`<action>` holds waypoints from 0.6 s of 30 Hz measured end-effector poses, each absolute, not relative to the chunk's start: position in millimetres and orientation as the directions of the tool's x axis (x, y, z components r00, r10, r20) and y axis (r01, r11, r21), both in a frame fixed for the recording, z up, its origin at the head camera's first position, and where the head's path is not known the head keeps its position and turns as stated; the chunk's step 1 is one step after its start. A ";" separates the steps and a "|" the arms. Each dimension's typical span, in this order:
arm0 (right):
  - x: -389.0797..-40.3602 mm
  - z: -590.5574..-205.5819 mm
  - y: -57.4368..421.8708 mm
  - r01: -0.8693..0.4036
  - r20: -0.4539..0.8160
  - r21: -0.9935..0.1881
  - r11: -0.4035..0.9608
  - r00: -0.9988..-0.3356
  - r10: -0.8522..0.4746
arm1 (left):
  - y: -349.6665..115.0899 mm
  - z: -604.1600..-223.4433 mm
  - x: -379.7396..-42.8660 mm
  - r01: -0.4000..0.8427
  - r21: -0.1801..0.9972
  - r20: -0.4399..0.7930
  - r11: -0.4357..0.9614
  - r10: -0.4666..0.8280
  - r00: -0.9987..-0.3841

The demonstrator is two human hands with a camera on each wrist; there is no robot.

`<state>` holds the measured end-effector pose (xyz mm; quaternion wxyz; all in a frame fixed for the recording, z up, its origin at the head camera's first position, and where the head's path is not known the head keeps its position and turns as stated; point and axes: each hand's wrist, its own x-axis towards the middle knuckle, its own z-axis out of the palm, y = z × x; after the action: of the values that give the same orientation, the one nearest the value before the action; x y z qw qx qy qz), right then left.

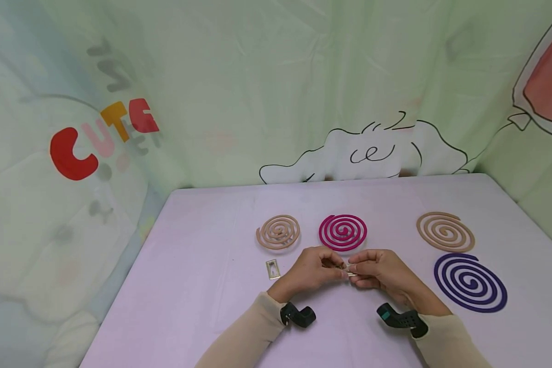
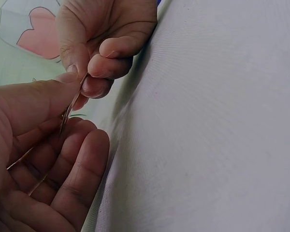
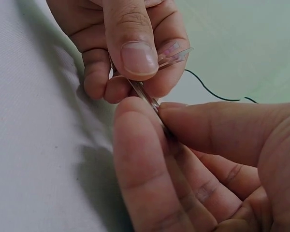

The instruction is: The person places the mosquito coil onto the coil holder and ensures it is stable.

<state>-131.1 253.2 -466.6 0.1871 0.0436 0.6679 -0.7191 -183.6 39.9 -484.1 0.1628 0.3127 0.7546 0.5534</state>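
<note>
Close together over the near middle of the table, my left hand (image 1: pixel 312 272) and right hand (image 1: pixel 386 273) pinch a small thin piece of shiny metal (image 3: pixel 146 98) between thumbs and fingers. Its narrow edge (image 2: pixel 72 105) shows in the left wrist view, one end in each hand. Clear-looking slender tips stick out past the left thumb in the right wrist view. Fingers hide most of the piece. Just beyond the hands is a magenta mosquito coil (image 1: pixel 343 232). Left of the left hand lies a small gold-coloured rectangular metal frame (image 1: pixel 273 269) with a cut-out middle.
A beige mosquito coil (image 1: pixel 278 232) sits at the back left, with metal showing beneath its centre. To the right, another beige coil (image 1: pixel 445 232) lies behind a dark purple coil (image 1: pixel 470 282). A pale cloth covers the table (image 1: pixel 188 286); printed curtains (image 1: pixel 239 92) stand behind it.
</note>
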 end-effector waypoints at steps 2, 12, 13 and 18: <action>-130.9 -466.1 253.3 0.328 -0.314 -0.944 -0.032 -0.926 -0.208 | 39.8 -483.8 -183.4 0.287 0.939 0.100 0.187 0.652 -0.752; -131.3 -467.3 254.4 0.329 -0.315 -0.944 -0.033 -0.925 -0.213 | 38.7 -484.8 -184.8 0.321 0.929 0.128 0.183 0.656 -0.744; -131.2 -467.5 254.3 0.327 -0.312 -0.944 -0.035 -0.926 -0.215 | 38.7 -485.4 -185.0 0.324 0.929 0.133 0.180 0.655 -0.744; -130.8 -467.6 254.6 0.328 -0.314 -0.944 -0.040 -0.928 -0.201 | 37.8 -484.9 -184.5 0.340 0.923 0.144 0.181 0.655 -0.742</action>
<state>-130.8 254.6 -467.6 0.1839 0.0476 0.6680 -0.7195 -184.5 37.8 -484.9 0.1437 0.3293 0.7549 0.5487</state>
